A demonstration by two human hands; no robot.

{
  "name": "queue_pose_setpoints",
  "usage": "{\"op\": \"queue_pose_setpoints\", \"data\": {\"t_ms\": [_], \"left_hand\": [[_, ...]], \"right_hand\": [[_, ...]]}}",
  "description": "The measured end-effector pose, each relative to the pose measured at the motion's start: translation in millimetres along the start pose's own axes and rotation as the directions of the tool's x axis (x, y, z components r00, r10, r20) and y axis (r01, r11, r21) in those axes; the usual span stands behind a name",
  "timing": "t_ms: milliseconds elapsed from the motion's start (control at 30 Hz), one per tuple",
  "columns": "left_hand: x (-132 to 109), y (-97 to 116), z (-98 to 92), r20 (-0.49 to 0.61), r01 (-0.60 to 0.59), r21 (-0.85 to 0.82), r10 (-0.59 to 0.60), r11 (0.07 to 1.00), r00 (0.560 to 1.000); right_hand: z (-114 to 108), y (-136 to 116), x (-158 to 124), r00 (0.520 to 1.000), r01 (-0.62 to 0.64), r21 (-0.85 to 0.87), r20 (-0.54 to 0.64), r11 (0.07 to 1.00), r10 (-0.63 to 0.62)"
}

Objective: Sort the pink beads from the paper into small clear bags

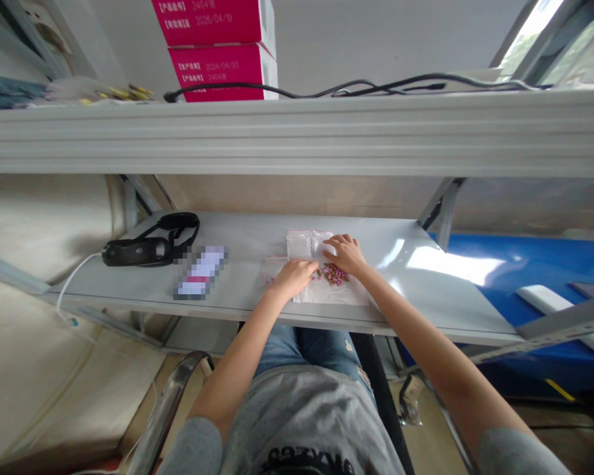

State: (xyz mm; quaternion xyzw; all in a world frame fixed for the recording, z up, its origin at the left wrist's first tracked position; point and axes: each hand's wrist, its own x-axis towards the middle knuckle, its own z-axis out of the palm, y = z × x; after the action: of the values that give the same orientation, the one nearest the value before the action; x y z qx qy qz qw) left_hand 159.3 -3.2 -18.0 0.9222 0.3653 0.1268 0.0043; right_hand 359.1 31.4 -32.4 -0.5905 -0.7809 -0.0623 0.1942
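Observation:
My left hand rests on the grey table, fingers curled over small pink-red pieces lying on clear plastic bags. My right hand lies just right of it, fingers bent down onto the same pile and the bag under it. What either hand pinches is too small to make out.
A black handheld device with a strap and a white cable lies at the table's left. A blurred flat item sits beside it. Pink boxes and a black cable occupy the shelf above. A blue surface extends at right.

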Motion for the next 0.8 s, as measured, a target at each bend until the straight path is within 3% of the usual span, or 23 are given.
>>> {"op": "queue_pose_setpoints", "data": {"t_ms": [200, 433, 800], "left_hand": [[-0.5, -1.6, 4.1, -0.051, -0.026, -0.031, 0.024, 0.999, 0.998], [-6.3, -5.7, -7.5, -0.118, 0.007, -0.071, -0.015, 0.997, 0.993], [1.0, -2.4, -1.5, -0.008, -0.013, -0.078, 0.013, 0.997, 1.000]], "right_hand": [[-10.4, -1.7, -4.1, 0.998, -0.014, 0.041, -0.067, 0.999, 0.016], [-25.2, -2.8, -20.8, 0.992, -0.023, 0.115, -0.118, 0.993, 0.037], [-26.2, -13.4, -29.6, 0.997, 0.028, 0.162, -0.074, 0.986, -0.016]]}}
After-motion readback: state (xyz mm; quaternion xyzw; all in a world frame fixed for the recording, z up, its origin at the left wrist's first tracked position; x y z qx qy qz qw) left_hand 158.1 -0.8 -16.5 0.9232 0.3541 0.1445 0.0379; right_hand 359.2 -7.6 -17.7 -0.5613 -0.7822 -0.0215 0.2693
